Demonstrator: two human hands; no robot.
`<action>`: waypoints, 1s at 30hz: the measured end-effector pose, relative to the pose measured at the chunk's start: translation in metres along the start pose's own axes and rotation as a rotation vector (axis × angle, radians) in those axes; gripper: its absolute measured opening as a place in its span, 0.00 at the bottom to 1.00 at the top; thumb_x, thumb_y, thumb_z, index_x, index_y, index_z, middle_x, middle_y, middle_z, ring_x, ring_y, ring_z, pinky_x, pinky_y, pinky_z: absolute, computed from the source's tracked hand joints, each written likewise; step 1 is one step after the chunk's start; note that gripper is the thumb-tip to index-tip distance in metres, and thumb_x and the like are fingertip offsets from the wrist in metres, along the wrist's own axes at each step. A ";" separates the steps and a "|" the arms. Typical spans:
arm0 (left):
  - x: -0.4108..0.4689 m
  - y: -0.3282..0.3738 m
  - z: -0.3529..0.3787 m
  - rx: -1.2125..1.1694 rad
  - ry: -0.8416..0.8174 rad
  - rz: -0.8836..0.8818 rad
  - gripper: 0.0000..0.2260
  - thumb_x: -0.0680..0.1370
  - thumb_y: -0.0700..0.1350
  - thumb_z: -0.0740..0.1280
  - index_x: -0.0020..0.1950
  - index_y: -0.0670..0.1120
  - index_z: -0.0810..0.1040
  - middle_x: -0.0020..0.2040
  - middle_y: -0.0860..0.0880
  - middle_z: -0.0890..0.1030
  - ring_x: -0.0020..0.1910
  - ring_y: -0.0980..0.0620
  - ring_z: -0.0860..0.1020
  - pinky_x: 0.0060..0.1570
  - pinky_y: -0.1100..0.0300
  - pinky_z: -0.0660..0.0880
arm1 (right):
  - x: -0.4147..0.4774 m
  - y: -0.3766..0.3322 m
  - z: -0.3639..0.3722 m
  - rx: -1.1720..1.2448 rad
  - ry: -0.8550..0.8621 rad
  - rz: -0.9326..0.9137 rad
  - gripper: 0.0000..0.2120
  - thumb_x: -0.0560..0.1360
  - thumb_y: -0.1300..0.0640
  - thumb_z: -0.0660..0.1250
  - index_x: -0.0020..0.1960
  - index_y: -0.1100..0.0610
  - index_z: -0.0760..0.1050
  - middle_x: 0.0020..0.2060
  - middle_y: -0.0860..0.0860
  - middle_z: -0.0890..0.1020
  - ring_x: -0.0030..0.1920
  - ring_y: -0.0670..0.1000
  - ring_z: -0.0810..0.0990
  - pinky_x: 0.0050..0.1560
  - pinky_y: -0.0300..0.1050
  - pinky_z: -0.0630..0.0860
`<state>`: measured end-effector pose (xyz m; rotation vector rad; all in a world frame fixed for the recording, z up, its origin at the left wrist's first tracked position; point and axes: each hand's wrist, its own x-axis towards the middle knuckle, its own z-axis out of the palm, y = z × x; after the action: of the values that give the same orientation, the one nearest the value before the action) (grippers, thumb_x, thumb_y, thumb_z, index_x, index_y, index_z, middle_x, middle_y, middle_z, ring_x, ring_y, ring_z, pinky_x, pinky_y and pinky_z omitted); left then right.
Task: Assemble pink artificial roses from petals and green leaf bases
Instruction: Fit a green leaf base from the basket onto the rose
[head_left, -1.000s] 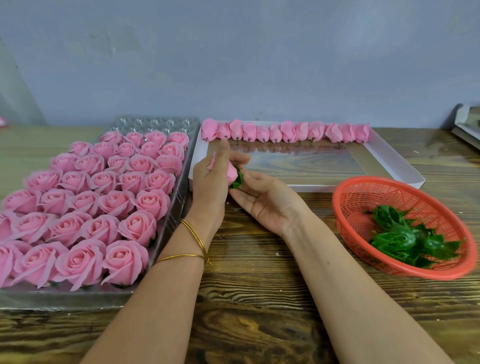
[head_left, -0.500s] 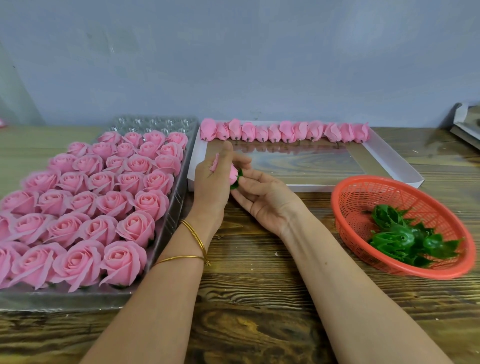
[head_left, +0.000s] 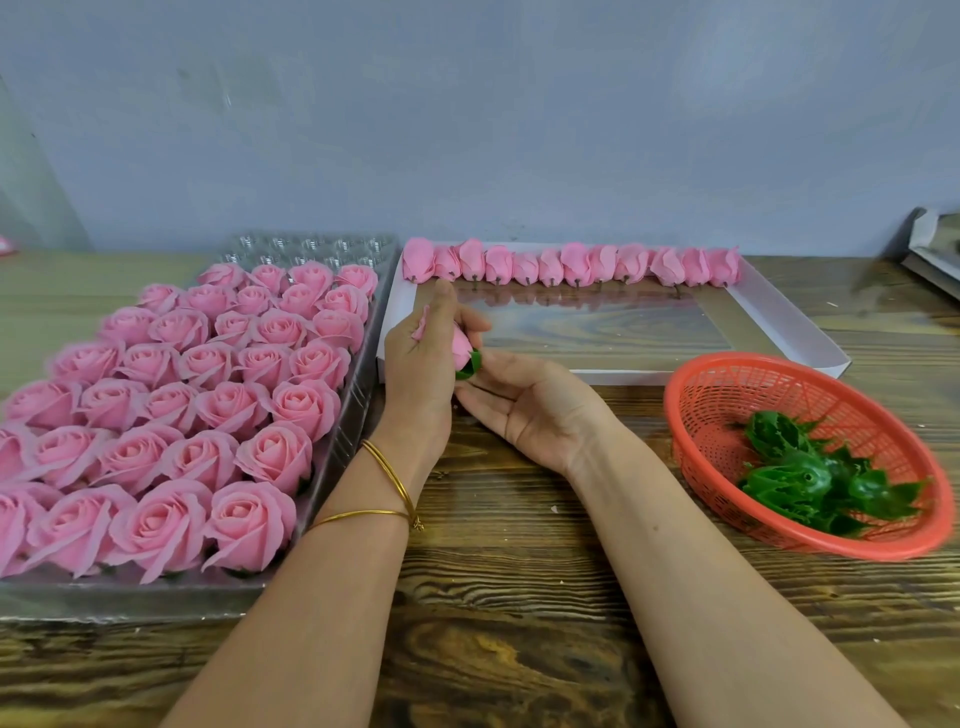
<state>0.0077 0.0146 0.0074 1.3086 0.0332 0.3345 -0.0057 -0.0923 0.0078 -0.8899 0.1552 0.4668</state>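
My left hand (head_left: 421, 364) grips a pink rose bud (head_left: 459, 340) in the middle of the table, fingers and thumb curled round its petals. A green leaf base (head_left: 470, 364) sits on the bud's lower end. My right hand (head_left: 530, 405) lies palm up beside it, its fingertips touching the green base; whether they pinch it is hidden. A row of several pink buds (head_left: 571, 266) lines the back of the white tray (head_left: 789, 317). Several green leaf bases (head_left: 810, 473) lie in the red basket (head_left: 727, 384).
A clear plastic tray (head_left: 343, 436) at the left holds several finished pink roses (head_left: 171, 400). The wooden table (head_left: 519, 597) runs to a grey wall. A white box corner (head_left: 930, 244) shows at the far right edge.
My right fingers have uncurled slightly and the palm has turned further up under the green base. The bud stays in my left hand, turned a little.
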 end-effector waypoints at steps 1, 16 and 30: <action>0.000 0.001 0.000 -0.004 0.003 -0.002 0.23 0.81 0.52 0.61 0.27 0.51 0.80 0.28 0.53 0.76 0.32 0.57 0.74 0.39 0.61 0.71 | 0.000 0.000 0.000 0.005 -0.006 -0.001 0.08 0.79 0.66 0.63 0.45 0.63 0.80 0.38 0.57 0.85 0.37 0.51 0.86 0.45 0.43 0.83; -0.004 0.002 0.001 0.070 -0.008 -0.001 0.20 0.82 0.53 0.60 0.35 0.48 0.82 0.29 0.56 0.78 0.36 0.56 0.75 0.42 0.60 0.72 | 0.003 0.007 0.005 -0.218 0.076 -0.279 0.12 0.69 0.74 0.72 0.47 0.62 0.75 0.40 0.62 0.83 0.42 0.57 0.85 0.52 0.52 0.82; -0.002 0.000 -0.002 0.099 -0.027 0.021 0.20 0.82 0.54 0.60 0.35 0.49 0.82 0.29 0.56 0.77 0.34 0.59 0.76 0.39 0.67 0.73 | 0.005 0.010 0.004 -0.344 0.088 -0.345 0.05 0.75 0.73 0.64 0.44 0.65 0.75 0.33 0.55 0.81 0.36 0.49 0.83 0.55 0.52 0.81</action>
<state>0.0054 0.0159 0.0063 1.4125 0.0139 0.3367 -0.0055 -0.0819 0.0020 -1.2488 -0.0017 0.1316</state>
